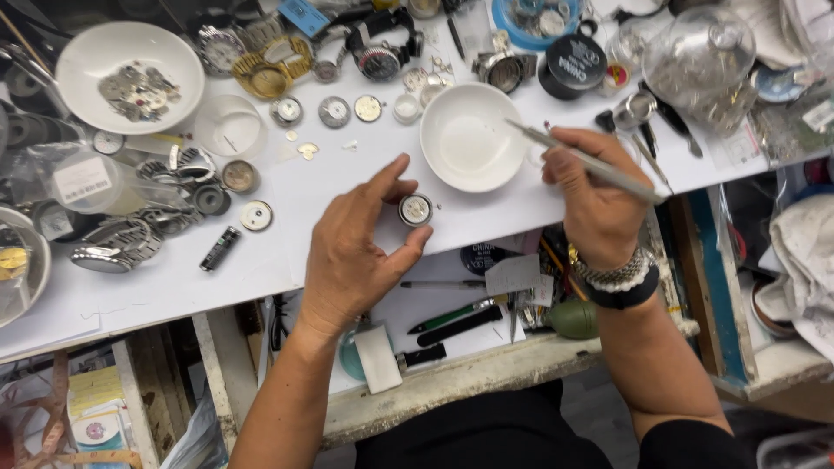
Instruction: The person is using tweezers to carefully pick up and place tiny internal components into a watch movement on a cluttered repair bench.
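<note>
Left hand (352, 252): thumb and forefinger pinch a small round metal watch case (415, 210), open face up, held just over the white worktop (261, 260) near its front edge. Right hand (595, 204): fingers clenched on slim silver tweezers (591, 162), long axis slanting, tips pointing up-left over the rim of an empty white bowl (469, 139). Tips are well apart from the case; nothing visibly gripped in them. Judged mid-job: case back looks off, inside exposed, not yet closed. Loose watches and dials litter the far left corner; open drawer (452, 304) below.
</note>
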